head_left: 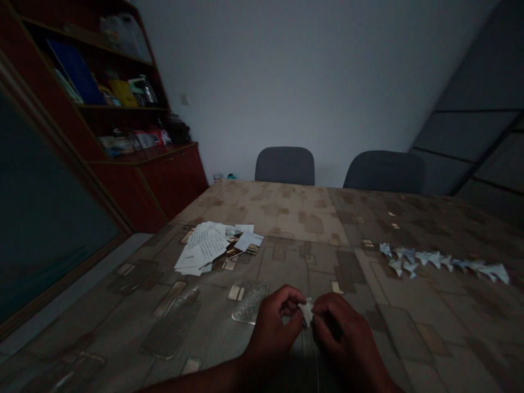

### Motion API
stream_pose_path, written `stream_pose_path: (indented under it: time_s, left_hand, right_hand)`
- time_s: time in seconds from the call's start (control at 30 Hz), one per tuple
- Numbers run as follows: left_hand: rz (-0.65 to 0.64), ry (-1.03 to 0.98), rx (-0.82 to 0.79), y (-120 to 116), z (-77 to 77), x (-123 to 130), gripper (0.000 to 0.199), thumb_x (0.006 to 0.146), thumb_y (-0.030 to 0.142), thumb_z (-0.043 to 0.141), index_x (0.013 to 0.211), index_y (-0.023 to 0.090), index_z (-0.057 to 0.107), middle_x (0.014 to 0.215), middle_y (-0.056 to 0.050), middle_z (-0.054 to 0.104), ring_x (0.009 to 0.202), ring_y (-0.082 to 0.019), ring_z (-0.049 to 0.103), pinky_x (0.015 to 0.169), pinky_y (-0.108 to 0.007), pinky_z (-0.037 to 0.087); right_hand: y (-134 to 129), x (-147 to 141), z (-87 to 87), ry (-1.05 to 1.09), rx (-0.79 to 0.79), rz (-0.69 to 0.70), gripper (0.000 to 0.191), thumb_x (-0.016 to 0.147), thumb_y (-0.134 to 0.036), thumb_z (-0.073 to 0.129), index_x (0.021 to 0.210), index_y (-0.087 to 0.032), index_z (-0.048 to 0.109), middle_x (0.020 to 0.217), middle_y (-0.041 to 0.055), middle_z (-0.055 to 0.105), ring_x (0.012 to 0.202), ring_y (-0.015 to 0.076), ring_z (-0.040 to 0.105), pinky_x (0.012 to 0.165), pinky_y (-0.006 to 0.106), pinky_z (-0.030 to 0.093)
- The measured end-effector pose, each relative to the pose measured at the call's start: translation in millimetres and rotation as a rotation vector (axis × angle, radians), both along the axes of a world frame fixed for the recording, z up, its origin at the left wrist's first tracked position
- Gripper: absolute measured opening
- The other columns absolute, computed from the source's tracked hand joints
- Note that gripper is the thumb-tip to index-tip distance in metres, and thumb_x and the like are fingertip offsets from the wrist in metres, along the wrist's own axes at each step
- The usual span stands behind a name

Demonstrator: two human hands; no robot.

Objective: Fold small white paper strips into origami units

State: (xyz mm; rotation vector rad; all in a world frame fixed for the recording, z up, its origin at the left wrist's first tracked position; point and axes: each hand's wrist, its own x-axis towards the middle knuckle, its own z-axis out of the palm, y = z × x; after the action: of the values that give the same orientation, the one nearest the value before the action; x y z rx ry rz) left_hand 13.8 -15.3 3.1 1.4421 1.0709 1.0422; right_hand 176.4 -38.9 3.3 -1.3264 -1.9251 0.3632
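Observation:
Between my two hands, above the near part of the table, is a small folded piece of paper [307,314], whitish and partly covered by fingers. My left hand [279,317] pinches its left side between thumb and fingers. On the right edge, the fingertips of my right hand [343,323] are closed on the same paper. Left of my hands lies a loose pile of printed paper pieces [207,248], some with text and some with dark pictures. Off to the right, several small folded paper shapes [434,259] with pointed ends stand in a rough row.
A patterned cloth covers the table [295,218]. Two grey chairs [285,165] stand at its far side, before a pale wall. At the left is a red-brown cabinet [172,177] with filled shelves. The room is dim.

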Motion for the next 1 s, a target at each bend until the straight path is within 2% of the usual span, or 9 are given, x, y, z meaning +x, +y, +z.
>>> stream_pose_path:
  time_s: [0.13, 0.3, 0.47, 0.6, 0.83, 1.0]
  left_hand:
    - [0.010, 0.033, 0.007, 1, 3.3, 2, 0.025, 0.064, 0.003, 0.053, 0.083, 0.016, 0.063, 0.071, 0.002, 0.058, 0.069, -0.014, 0.054, 0.065, -0.022, 0.041]
    - [0.049, 0.013, 0.015, 2, 7.4, 2, 0.019, 0.062, 0.002, 0.054, 0.073, 0.016, 0.061, 0.067, 0.002, 0.057, 0.065, -0.013, 0.052, 0.062, -0.021, 0.039]
    - [0.047, 0.067, 0.072, -1, 8.3, 2, 0.019, 0.063, 0.002, 0.054, 0.074, 0.016, 0.061, 0.068, 0.001, 0.059, 0.066, -0.014, 0.054, 0.063, -0.022, 0.040]
    - [0.037, 0.077, 0.098, -1, 6.2, 3, 0.024, 0.064, 0.002, 0.053, 0.082, 0.016, 0.062, 0.072, 0.000, 0.061, 0.069, -0.015, 0.055, 0.065, -0.022, 0.042]
    - [0.019, 0.179, 0.085, -3, 8.6, 7, 0.031, 0.055, -0.004, 0.049, 0.078, 0.015, 0.061, 0.063, 0.004, 0.054, 0.059, -0.011, 0.050, 0.056, -0.019, 0.036]
    - [-0.023, 0.165, 0.011, -4, 10.3, 8, 0.031, 0.056, -0.003, 0.049, 0.079, 0.014, 0.061, 0.064, 0.004, 0.052, 0.060, -0.011, 0.049, 0.056, -0.019, 0.037]
  right_hand:
    - [-1, 0, 0.4, 0.022, 0.046, 0.030, 0.013, 0.082, -0.011, 0.048, 0.079, -0.022, 0.054, 0.077, 0.0017, 0.062, 0.070, 0.0166, 0.060, 0.062, 0.026, 0.048]
    - [-3, -3, 1.2, 0.027, 0.096, 0.024, 0.014, 0.083, -0.011, 0.048, 0.078, -0.023, 0.052, 0.077, 0.0019, 0.062, 0.071, 0.0172, 0.060, 0.063, 0.027, 0.049]
    - [-4, -3, -1.2, -0.027, 0.095, -0.007, 0.019, 0.077, -0.008, 0.051, 0.087, -0.024, 0.052, 0.081, 0.0014, 0.063, 0.072, 0.0177, 0.061, 0.062, 0.026, 0.049]
    - [-1, -1, 0.2, -0.100, 0.198, -0.007, 0.023, 0.076, -0.005, 0.048, 0.089, -0.023, 0.054, 0.084, 0.0027, 0.065, 0.076, 0.0192, 0.062, 0.066, 0.029, 0.049]
    - [-3, -3, 7.0, -0.242, 0.400, 0.074, 0.019, 0.084, -0.005, 0.045, 0.083, -0.022, 0.054, 0.077, 0.0030, 0.064, 0.069, 0.0183, 0.057, 0.064, 0.030, 0.045]
    - [-2, -4, 3.8, -0.200, 0.336, 0.047, 0.023, 0.077, -0.001, 0.043, 0.086, -0.021, 0.052, 0.079, 0.0029, 0.063, 0.070, 0.0182, 0.058, 0.064, 0.029, 0.045]
